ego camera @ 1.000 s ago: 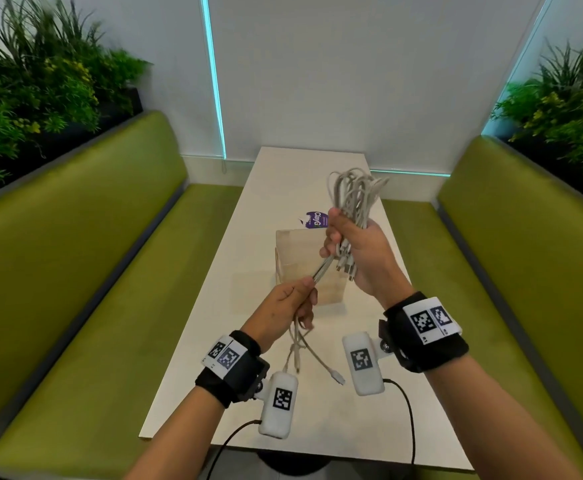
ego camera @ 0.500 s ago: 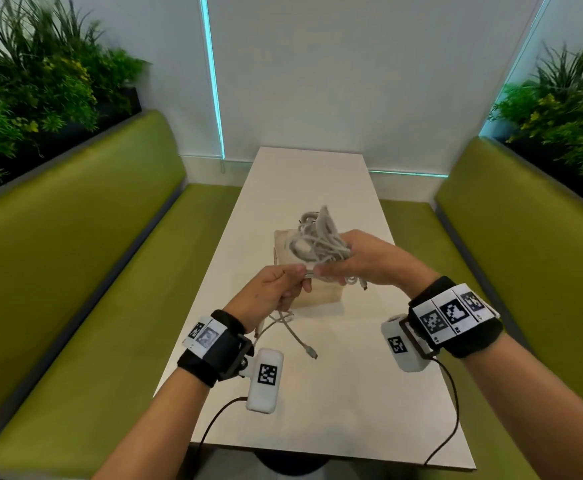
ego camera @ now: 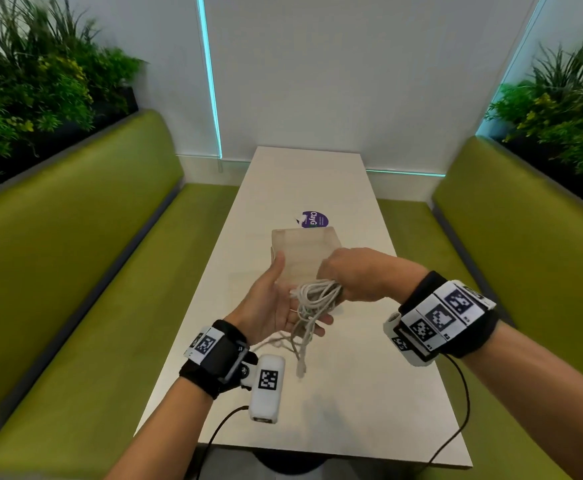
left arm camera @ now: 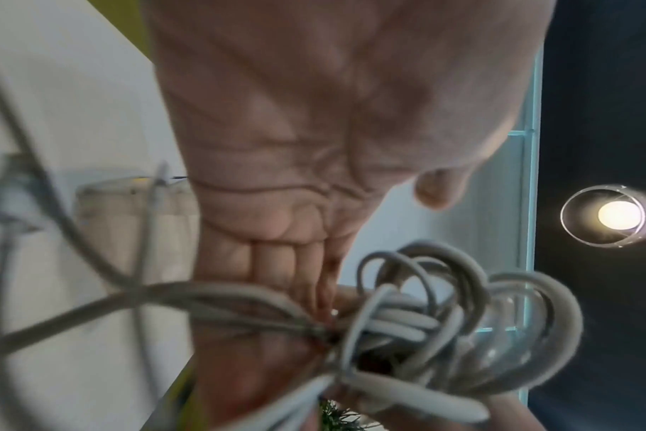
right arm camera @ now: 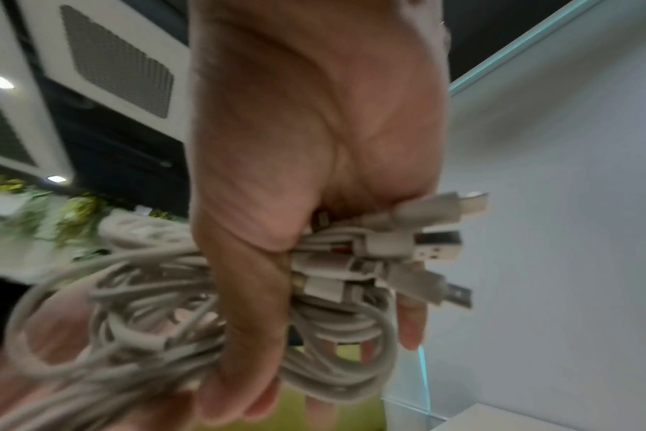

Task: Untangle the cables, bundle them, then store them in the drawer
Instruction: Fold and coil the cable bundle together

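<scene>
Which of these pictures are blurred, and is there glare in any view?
Head view: mostly sharp, edges bent by the wide lens. Left wrist view: cables and left hand soft, a lamp glares. Right wrist view: motion blur at left, plugs clearer.

Two hands (ego camera: pixel 276 306), one cable bundle (ego camera: pixel 314 297), one drawer box (ego camera: pixel 302 251), two benches (ego camera: pixel 75 258)

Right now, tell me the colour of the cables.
Pale grey-white. The cables show best in the right wrist view, gripped by the right hand.
</scene>
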The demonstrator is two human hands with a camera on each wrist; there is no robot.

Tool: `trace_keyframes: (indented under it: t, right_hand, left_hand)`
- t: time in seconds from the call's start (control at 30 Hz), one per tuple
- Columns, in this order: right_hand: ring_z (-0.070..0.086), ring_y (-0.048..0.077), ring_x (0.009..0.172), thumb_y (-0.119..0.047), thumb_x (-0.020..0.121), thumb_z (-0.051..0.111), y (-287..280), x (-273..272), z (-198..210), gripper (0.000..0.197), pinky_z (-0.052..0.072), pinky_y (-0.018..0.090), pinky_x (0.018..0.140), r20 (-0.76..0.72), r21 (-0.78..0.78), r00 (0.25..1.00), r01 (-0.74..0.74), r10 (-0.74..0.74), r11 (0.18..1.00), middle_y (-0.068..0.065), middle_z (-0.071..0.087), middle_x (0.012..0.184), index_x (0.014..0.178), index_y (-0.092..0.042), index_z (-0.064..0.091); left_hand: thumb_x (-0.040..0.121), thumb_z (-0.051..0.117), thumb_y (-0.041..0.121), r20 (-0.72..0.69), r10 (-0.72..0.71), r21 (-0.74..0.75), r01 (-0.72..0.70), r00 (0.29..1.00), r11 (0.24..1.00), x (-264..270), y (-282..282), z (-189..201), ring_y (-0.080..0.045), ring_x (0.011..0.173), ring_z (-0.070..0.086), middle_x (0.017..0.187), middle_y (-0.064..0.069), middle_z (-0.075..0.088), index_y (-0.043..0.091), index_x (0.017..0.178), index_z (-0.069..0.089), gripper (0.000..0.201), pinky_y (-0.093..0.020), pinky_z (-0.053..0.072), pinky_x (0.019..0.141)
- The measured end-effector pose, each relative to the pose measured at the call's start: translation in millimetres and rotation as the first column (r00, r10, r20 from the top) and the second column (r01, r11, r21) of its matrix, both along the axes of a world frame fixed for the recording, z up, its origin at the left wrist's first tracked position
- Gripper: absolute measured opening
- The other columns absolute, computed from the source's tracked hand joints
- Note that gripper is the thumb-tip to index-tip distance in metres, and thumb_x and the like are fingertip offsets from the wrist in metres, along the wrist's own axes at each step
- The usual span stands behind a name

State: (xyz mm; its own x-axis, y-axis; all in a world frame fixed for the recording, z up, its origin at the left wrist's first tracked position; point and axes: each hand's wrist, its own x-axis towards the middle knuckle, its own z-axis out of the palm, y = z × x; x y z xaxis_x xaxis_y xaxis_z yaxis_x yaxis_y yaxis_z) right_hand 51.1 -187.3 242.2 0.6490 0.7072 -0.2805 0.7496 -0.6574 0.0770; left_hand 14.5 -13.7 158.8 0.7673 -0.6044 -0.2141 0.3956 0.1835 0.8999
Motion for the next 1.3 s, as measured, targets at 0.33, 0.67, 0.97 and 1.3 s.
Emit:
trace_keyframes:
  t: [0.33,0.67,0.97,1.3]
  right_hand:
    - [0.052,0.019,0.073,-0.031,0.084,0.068,12,-2,2,0.025,0.036,0.023,0.057,-0.179,-0.071,0.982,0.056,-0.068,0.996,0.001,0.063,0.086,0.103,-0.015,0.063]
    - [0.055,0.016,0.066,-0.031,0.089,0.06,5,1,-3,0.019,0.046,0.027,0.061,-0.292,0.044,0.951,0.124,-0.106,0.991,-0.002,0.061,0.076,0.093,-0.013,0.061]
    - [0.051,0.005,0.065,-0.031,0.09,0.061,-12,19,17,0.009,0.035,0.023,0.059,-0.163,0.255,0.97,0.217,-0.179,0.942,-0.013,0.056,0.071,0.091,-0.022,0.058]
    - [0.049,-0.003,0.038,-0.028,0.091,0.061,-1,14,4,0.019,0.037,0.013,0.04,-0.374,0.645,0.898,0.432,-0.233,0.63,-0.002,0.061,0.065,0.08,-0.012,0.06]
  left_hand:
    - [0.076,0.069,0.015,0.27,0.057,0.247,-0.127,0.961,0.961,-2,-4,0,-0.026,0.065,0.058,0.08,-0.016,0.064,-0.002,0.103,0.061,0.032,-0.034,0.05,0.063]
    - [0.077,0.069,0.022,0.379,0.076,0.241,-0.177,0.922,0.954,1,-3,-3,-0.026,0.07,0.056,0.088,-0.021,0.064,0.001,0.106,0.06,0.037,-0.035,0.047,0.063]
    - [0.095,0.045,0.04,0.379,0.217,0.135,-0.286,0.899,0.949,-4,1,-18,-0.025,0.085,0.07,0.067,-0.003,0.062,0.008,0.098,0.057,0.034,-0.028,0.05,0.079]
    - [0.104,0.029,0.023,0.283,0.62,-0.112,-0.617,0.732,0.779,8,-6,-2,-0.015,0.059,0.05,0.061,0.002,0.051,0.012,0.078,0.045,0.032,-0.025,0.04,0.059]
